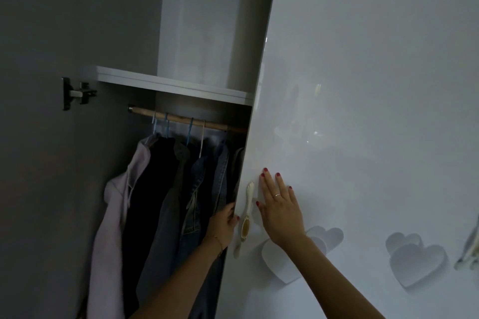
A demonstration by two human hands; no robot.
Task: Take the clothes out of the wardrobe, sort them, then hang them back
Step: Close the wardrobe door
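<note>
No words or brand names can be read anywhere here. The wardrobe (124, 33) stands open on its left side, and its glossy white door (363, 85) fills the right part of the view. The left hand (224, 223) curls its fingers round the edge of this door, just beside the cream handle (246, 217). The right hand (278, 204) lies flat on the front of the door with its fingers straight and spread, right next to the handle on the other side. It has red nails and a thin ring. The clothes (166, 202) hang inside on a wooden rail (186, 119), under a white shelf (176, 85). They are to the left of both hands, and the left hand is very close to the nearest one. At the far left hangs a pale lilac top (116, 202). Next comes something very dark (150, 189), then some blue denim jackets (204, 184). It is dim in there, so I cannot tell how many pieces there are. The hangers (190, 129) look blue, and one looks white. A metal hinge (76, 93) sits on the grey side wall. White paper hearts (414, 261) are stuck low on the door, near the right arm.
</note>
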